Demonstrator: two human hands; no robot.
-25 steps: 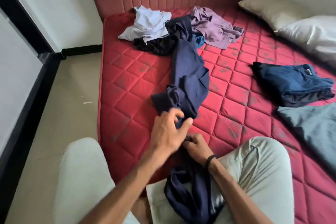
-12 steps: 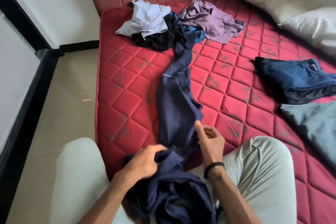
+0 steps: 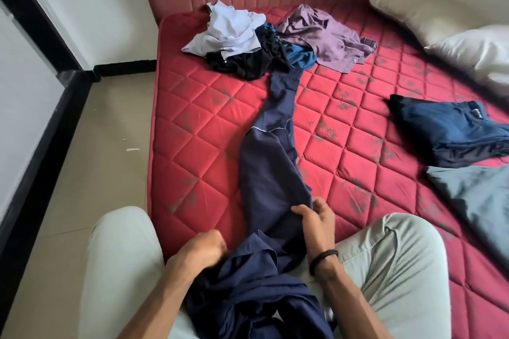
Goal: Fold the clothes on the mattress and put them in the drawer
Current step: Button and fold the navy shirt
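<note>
A long navy garment stretches from my lap across the red quilted mattress to a heap at its far end. My left hand grips bunched navy cloth near my left knee. My right hand, with a black band on the wrist, pinches the garment's right edge. The heap holds a pale blue shirt, a black garment, a teal piece and a purple shirt.
Folded dark blue clothes and a grey-blue cloth lie on the mattress to my right. Two pillows sit at the far right. My knees in pale trousers frame the near edge. Tiled floor lies left.
The navy garment has been pulled toward me and drawn out long and straight. My left hand has gone down to my lap; my right hand now pinches the cloth's edge.
</note>
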